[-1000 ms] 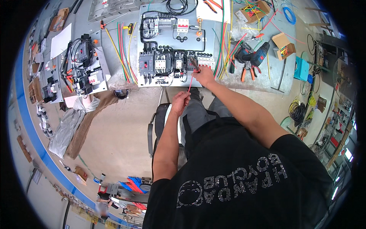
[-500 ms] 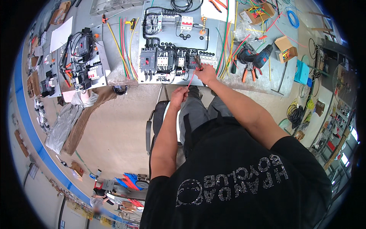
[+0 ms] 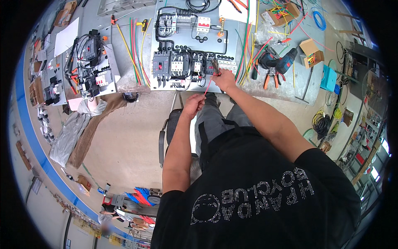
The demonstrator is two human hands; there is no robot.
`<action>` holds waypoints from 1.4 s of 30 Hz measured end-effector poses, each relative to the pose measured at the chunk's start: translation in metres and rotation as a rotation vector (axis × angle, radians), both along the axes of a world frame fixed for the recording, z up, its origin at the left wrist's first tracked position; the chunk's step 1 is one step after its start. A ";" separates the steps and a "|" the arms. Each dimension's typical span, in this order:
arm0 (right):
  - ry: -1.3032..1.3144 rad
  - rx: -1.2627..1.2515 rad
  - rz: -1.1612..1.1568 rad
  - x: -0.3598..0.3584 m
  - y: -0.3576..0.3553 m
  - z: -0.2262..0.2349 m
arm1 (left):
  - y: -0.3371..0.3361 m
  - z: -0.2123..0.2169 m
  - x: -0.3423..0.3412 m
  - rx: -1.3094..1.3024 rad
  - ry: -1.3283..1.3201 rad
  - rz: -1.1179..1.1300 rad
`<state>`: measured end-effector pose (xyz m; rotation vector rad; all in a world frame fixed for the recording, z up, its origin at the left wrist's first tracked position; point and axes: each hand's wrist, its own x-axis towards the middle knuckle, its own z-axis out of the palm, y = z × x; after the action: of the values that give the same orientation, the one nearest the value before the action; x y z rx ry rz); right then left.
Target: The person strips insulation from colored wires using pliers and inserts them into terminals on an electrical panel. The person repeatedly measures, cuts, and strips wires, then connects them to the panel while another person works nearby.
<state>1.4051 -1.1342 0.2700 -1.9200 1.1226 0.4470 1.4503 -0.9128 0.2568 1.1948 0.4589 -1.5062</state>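
Note:
My left hand (image 3: 193, 105) is closed in a pinch on the lower end of a short red wire (image 3: 208, 87), in front of the bench edge. Up and to the right, my right hand (image 3: 224, 80) is closed around what look like pliers (image 3: 216, 67); their dark head points away from me and their handles are hidden in my palm. The wire's upper end meets my right fingers, and I cannot tell whether the tool touches it. Just beyond both hands lies a grey mounting panel (image 3: 186, 45) with breakers, contactors (image 3: 177, 66) and black wiring.
Right of the panel lie loose coloured wires (image 3: 247, 50), a cordless drill (image 3: 282, 62), orange-handled pliers (image 3: 271, 79) and an open carton (image 3: 311, 54). More wires (image 3: 129, 50) and a second wired panel (image 3: 93, 70) are on the left. A chair (image 3: 172, 128) stands beside my legs.
My left hand has shifted very slightly, still pinching the red wire. The right hand and its tool have stayed almost where they were.

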 end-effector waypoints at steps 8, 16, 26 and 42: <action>0.012 0.113 -0.079 0.005 0.002 0.011 | 0.018 0.009 0.003 0.018 -0.044 0.019; -0.051 0.095 -0.153 -0.001 0.008 0.009 | 0.042 0.049 -0.040 -0.010 -0.715 -0.149; -0.160 -0.065 -0.070 -0.007 0.017 0.008 | 0.024 0.044 -0.019 0.151 -1.121 -0.266; -0.104 -0.169 -0.068 0.003 0.026 0.013 | 0.025 0.057 -0.023 -0.193 -0.176 0.629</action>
<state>1.4083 -1.1082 0.2831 -2.0189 1.1843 0.2179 1.4268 -0.8878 0.3135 0.9058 0.4989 -0.8746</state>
